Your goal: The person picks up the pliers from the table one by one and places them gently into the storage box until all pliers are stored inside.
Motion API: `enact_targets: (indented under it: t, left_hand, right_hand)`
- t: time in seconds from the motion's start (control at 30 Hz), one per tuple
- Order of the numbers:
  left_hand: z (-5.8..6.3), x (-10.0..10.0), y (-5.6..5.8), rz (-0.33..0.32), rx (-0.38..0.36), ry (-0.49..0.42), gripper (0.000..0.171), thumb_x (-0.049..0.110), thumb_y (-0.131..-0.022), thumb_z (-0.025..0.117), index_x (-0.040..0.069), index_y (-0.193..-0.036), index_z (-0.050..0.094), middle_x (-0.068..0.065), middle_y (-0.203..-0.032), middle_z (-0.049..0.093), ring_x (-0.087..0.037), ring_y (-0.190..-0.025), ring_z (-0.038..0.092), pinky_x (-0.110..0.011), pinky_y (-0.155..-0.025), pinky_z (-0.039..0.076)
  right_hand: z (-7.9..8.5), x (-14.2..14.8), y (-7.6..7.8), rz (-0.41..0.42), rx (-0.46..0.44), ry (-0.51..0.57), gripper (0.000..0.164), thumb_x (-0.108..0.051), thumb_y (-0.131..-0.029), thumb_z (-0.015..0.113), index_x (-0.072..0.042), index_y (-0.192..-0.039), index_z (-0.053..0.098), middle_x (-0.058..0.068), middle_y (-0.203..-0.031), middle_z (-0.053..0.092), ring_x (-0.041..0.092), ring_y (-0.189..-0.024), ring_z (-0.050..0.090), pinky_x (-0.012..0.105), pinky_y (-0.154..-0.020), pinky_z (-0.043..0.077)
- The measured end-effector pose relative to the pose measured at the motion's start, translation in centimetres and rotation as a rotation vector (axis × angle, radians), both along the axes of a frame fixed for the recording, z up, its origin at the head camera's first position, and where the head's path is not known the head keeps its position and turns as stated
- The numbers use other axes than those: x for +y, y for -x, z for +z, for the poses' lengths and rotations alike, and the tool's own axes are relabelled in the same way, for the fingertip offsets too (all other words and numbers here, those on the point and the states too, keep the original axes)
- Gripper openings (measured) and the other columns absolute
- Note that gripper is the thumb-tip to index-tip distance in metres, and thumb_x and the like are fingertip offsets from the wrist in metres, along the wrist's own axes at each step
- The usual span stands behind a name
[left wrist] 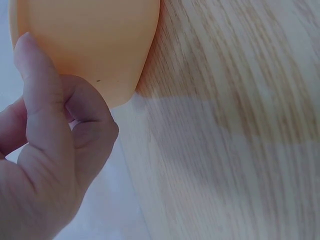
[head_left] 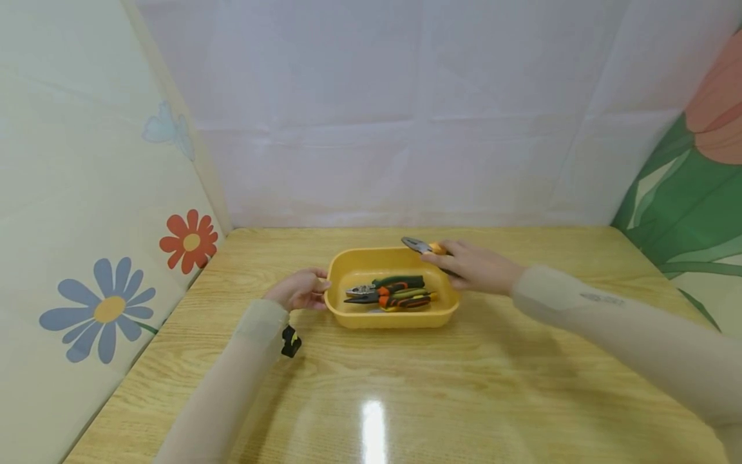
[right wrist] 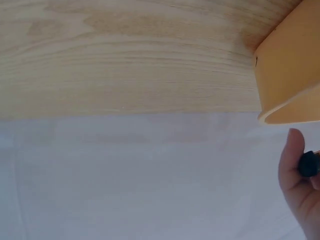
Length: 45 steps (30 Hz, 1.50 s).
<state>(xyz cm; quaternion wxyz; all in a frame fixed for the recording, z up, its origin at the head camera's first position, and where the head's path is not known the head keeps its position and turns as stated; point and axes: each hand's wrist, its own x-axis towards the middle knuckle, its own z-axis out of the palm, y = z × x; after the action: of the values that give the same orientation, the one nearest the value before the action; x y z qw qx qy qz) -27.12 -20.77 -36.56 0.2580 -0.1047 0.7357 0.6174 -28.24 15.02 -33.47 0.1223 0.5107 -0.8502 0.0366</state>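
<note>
A yellow plastic bin (head_left: 394, 321) stands on the wooden table with several hand tools in it. Among them are pliers with dark green handles (head_left: 406, 281) and black long-nose pliers (head_left: 362, 299) with red-and-black handles. My left hand (head_left: 301, 289) pinches the bin's left rim; in the left wrist view the thumb (left wrist: 40, 75) lies on the rim, with curled fingers below. Over the bin's back right corner, my right hand (head_left: 481, 267) grips pliers (head_left: 416, 244) with orange-and-black handles, their grey head pointing left. A dark handle end (right wrist: 308, 165) shows beside that thumb in the right wrist view.
The wood-grain table (head_left: 371, 374) reaches back to a pale cloth wall (head_left: 371, 129). Flower-printed panels stand at left (head_left: 110, 161) and right (head_left: 695, 225). A small black-and-yellow piece (head_left: 291, 341) is at the left wrist.
</note>
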Motion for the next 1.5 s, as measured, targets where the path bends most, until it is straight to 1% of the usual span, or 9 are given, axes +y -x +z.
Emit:
enact_targets:
  t: [0.2,0.5,0.83,1.0,1.2,1.27,1.37,1.43,1.5]
  left_hand:
    - [0.1,0.1,0.0,0.003,0.001,0.002,0.036,0.001,-0.102,0.042,-0.004,-0.136,0.034,-0.01,-0.084,0.049,-0.014,-0.063,0.053,-0.02,-0.053,0.052]
    - [0.1,0.1,0.1,0.017,-0.015,0.005,0.036,0.001,-0.102,0.042,-0.003,-0.136,0.034,-0.01,-0.086,0.049,-0.014,-0.064,0.053,-0.02,-0.054,0.052]
    - [0.1,0.2,-0.1,-0.003,-0.008,-0.007,0.034,0.0,-0.102,0.041,-0.003,-0.135,0.034,-0.011,-0.087,0.049,-0.016,-0.067,0.053,-0.021,-0.055,0.052]
    - [0.2,0.3,-0.1,-0.006,-0.006,-0.009,0.032,0.0,-0.102,0.041,-0.003,-0.133,0.035,-0.011,-0.088,0.049,-0.016,-0.067,0.053,-0.021,-0.055,0.052]
    - [0.4,0.4,0.1,0.002,-0.006,-0.015,0.031,-0.001,-0.101,0.042,-0.003,-0.132,0.036,-0.011,-0.09,0.047,-0.017,-0.069,0.052,-0.021,-0.056,0.053]
    - [0.4,0.4,0.1,0.005,-0.004,-0.018,0.031,-0.001,-0.101,0.042,-0.003,-0.132,0.036,-0.011,-0.09,0.046,-0.017,-0.07,0.052,-0.021,-0.056,0.053]
    - [0.3,0.3,0.1,0.007,0.001,-0.012,0.031,-0.001,-0.101,0.042,-0.003,-0.132,0.036,-0.011,-0.09,0.047,-0.017,-0.07,0.052,-0.021,-0.057,0.053]
    - [0.2,0.3,0.1,0.005,0.006,-0.008,0.031,-0.001,-0.101,0.042,-0.004,-0.132,0.036,-0.011,-0.089,0.048,-0.017,-0.068,0.053,-0.021,-0.057,0.053]
    - [0.1,0.2,0.0,0.006,0.007,-0.002,0.032,-0.001,-0.101,0.042,-0.004,-0.132,0.036,-0.011,-0.089,0.048,-0.016,-0.067,0.053,-0.021,-0.057,0.053]
  right_hand:
    - [0.2,-1.1,0.6,0.072,0.086,-0.055,0.055,-0.003,-0.084,0.066,-0.005,-0.138,0.053,0.023,-0.12,0.052,0.027,-0.084,0.053,0.035,-0.06,0.049]
    - [0.1,-2.2,1.7,0.149,0.088,-0.105,0.056,-0.004,-0.084,0.063,-0.004,-0.139,0.051,0.024,-0.121,0.052,0.026,-0.084,0.053,0.03,-0.056,0.048]
    - [-0.4,-3.1,3.2,0.247,0.073,-0.192,0.055,-0.01,-0.086,0.065,-0.006,-0.14,0.05,0.027,-0.125,0.049,0.03,-0.089,0.056,0.036,-0.065,0.054]
    - [-0.6,-3.6,3.5,0.259,0.04,-0.189,0.058,-0.008,-0.084,0.066,-0.005,-0.14,0.049,0.028,-0.127,0.048,0.032,-0.094,0.055,0.037,-0.066,0.055]
    - [-0.4,-4.2,3.7,0.293,0.078,-0.19,0.056,-0.006,-0.082,0.065,-0.005,-0.137,0.052,0.027,-0.123,0.05,0.032,-0.093,0.055,0.036,-0.064,0.055]
    - [-0.4,-4.4,3.8,0.285,0.071,-0.211,0.056,-0.005,-0.083,0.063,-0.006,-0.137,0.051,0.026,-0.124,0.049,0.032,-0.094,0.054,0.036,-0.064,0.054]
    - [-0.3,-4.9,3.9,0.251,0.02,-0.254,0.057,-0.004,-0.084,0.062,-0.008,-0.139,0.05,0.025,-0.128,0.048,0.032,-0.097,0.054,0.034,-0.061,0.054]
    - [-0.3,-5.3,3.9,0.223,-0.039,-0.282,0.058,-0.003,-0.085,0.061,-0.01,-0.141,0.049,0.025,-0.131,0.046,0.033,-0.1,0.054,0.033,-0.058,0.053]
    - [-0.4,-5.7,3.8,0.191,-0.11,-0.311,0.058,-0.002,-0.087,0.059,-0.012,-0.143,0.047,0.025,-0.135,0.043,0.037,-0.106,0.053,0.036,-0.062,0.055]
